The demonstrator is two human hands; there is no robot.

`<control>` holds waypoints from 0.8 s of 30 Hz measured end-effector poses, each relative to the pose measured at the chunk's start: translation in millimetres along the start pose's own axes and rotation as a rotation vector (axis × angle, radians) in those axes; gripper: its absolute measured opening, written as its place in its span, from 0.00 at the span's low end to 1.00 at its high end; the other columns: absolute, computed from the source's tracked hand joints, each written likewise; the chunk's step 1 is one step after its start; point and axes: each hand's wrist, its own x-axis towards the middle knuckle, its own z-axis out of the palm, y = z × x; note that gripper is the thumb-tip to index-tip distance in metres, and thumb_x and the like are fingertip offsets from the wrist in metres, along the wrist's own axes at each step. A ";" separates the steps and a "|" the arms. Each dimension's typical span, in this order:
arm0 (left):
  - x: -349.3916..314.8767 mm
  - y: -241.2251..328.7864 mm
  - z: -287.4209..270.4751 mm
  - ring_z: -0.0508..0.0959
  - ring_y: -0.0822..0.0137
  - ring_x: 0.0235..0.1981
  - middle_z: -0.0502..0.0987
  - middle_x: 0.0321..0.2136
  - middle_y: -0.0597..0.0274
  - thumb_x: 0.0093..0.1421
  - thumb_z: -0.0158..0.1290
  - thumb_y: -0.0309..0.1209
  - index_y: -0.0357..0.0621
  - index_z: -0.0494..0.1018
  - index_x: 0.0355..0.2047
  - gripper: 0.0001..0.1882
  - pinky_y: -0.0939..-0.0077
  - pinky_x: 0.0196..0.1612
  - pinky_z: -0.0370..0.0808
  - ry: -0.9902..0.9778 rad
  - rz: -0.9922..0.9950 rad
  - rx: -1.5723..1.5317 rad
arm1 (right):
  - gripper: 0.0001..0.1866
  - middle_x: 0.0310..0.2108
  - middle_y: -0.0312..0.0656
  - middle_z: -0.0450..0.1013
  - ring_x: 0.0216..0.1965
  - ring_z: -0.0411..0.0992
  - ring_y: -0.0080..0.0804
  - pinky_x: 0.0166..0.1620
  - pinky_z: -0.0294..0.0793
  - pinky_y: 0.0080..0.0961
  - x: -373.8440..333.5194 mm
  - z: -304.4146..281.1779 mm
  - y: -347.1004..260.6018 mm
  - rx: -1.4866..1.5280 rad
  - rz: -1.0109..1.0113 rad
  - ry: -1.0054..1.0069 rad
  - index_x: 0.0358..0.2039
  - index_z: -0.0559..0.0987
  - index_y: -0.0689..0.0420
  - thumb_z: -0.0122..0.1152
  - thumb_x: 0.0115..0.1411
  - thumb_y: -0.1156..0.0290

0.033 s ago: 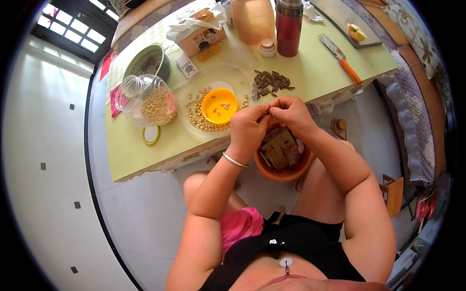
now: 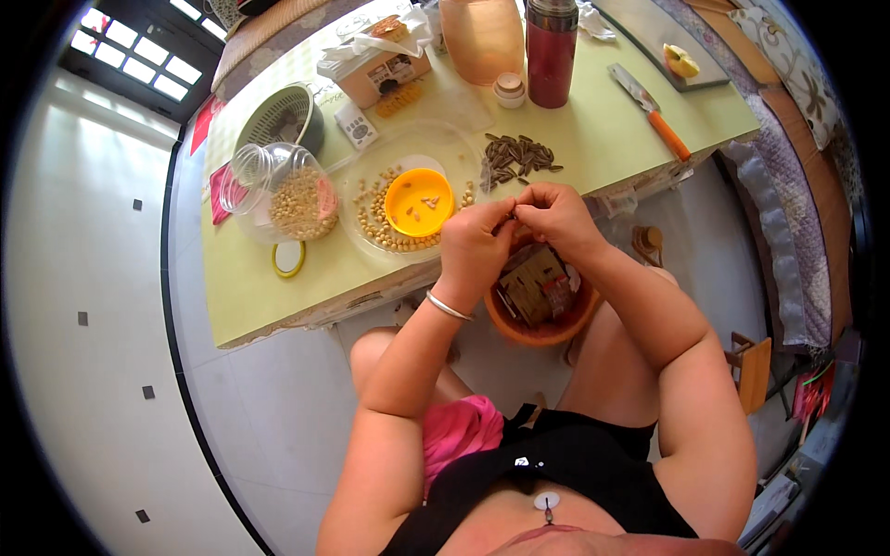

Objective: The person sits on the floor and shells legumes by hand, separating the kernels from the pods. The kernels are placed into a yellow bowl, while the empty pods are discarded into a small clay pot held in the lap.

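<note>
Both my hands meet at the front edge of the table, above an orange bin [image 2: 530, 335] with packaging in it. My left hand [image 2: 473, 243] and my right hand [image 2: 558, 222] are closed in a fingertip pinch on one small dark sunflower seed [image 2: 512, 216], largely hidden by the fingers. Just beyond them lies a pile of dark sunflower seeds [image 2: 519, 157]. Left of the hands, a yellow bowl [image 2: 422, 189] holds a few small pale kernels. It stands in a clear round tray [image 2: 358, 243], ringed by round beige beans [image 2: 378, 215].
A clear jar [image 2: 301, 199] of beans lies tipped at the left, near its yellow-rimmed lid [image 2: 288, 259] and a green colander [image 2: 311, 116]. Behind stand a tissue box [image 2: 366, 79] and a maroon flask [image 2: 552, 56]. An orange-handled knife [image 2: 663, 130] lies at the right.
</note>
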 end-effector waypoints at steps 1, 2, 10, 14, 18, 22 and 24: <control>0.3 2.5 -0.4 0.83 0.71 0.27 0.83 0.27 0.55 0.54 0.60 0.15 0.32 0.81 0.41 0.12 0.79 0.29 0.81 -0.003 0.031 0.060 | 0.06 0.23 0.30 0.72 0.22 0.65 0.12 0.24 0.62 0.14 -0.9 0.4 -0.5 -0.006 -0.017 0.007 0.27 0.79 0.60 0.60 0.59 0.72; 0.9 3.7 -1.1 0.83 0.71 0.27 0.83 0.27 0.55 0.54 0.60 0.15 0.31 0.81 0.40 0.12 0.79 0.29 0.81 0.002 0.045 0.065 | 0.06 0.22 0.29 0.72 0.22 0.65 0.12 0.24 0.62 0.14 -0.7 -0.6 -0.3 0.005 0.001 0.003 0.27 0.79 0.60 0.60 0.59 0.72; 1.3 8.8 -3.2 0.83 0.70 0.27 0.83 0.28 0.55 0.54 0.60 0.15 0.30 0.80 0.39 0.11 0.80 0.30 0.81 -0.025 -0.111 -0.145 | 0.06 0.20 0.29 0.71 0.20 0.64 0.13 0.23 0.63 0.14 0.0 -2.4 -2.9 0.028 0.049 -0.009 0.25 0.79 0.58 0.59 0.58 0.73; 1.5 11.5 -4.9 0.83 0.70 0.26 0.83 0.28 0.57 0.55 0.60 0.16 0.31 0.80 0.41 0.12 0.81 0.29 0.81 -0.047 -0.327 -0.436 | 0.06 0.20 0.29 0.71 0.20 0.64 0.13 0.22 0.62 0.14 0.8 -1.5 -0.1 0.047 0.033 -0.006 0.25 0.79 0.58 0.59 0.58 0.74; 1.9 8.1 -7.1 0.82 0.72 0.25 0.82 0.28 0.58 0.56 0.60 0.17 0.32 0.79 0.43 0.12 0.82 0.28 0.80 -0.058 -0.399 -0.549 | 0.06 0.20 0.29 0.72 0.20 0.65 0.14 0.23 0.64 0.15 1.8 -5.1 3.9 0.098 0.048 -0.017 0.25 0.79 0.59 0.59 0.58 0.73; 2.1 8.3 -9.7 0.82 0.73 0.25 0.82 0.28 0.58 0.57 0.60 0.17 0.34 0.80 0.43 0.13 0.82 0.27 0.80 -0.055 -0.459 -0.585 | 0.06 0.22 0.30 0.73 0.21 0.66 0.14 0.23 0.65 0.15 0.1 0.4 -0.6 0.029 0.041 0.007 0.27 0.80 0.59 0.61 0.59 0.71; 3.1 10.0 -11.8 0.82 0.72 0.25 0.82 0.28 0.57 0.57 0.60 0.17 0.33 0.80 0.43 0.13 0.82 0.28 0.80 -0.060 -0.464 -0.563 | 0.06 0.23 0.30 0.73 0.21 0.67 0.14 0.24 0.66 0.15 1.2 -3.5 -0.7 0.011 0.048 -0.031 0.28 0.80 0.60 0.62 0.59 0.71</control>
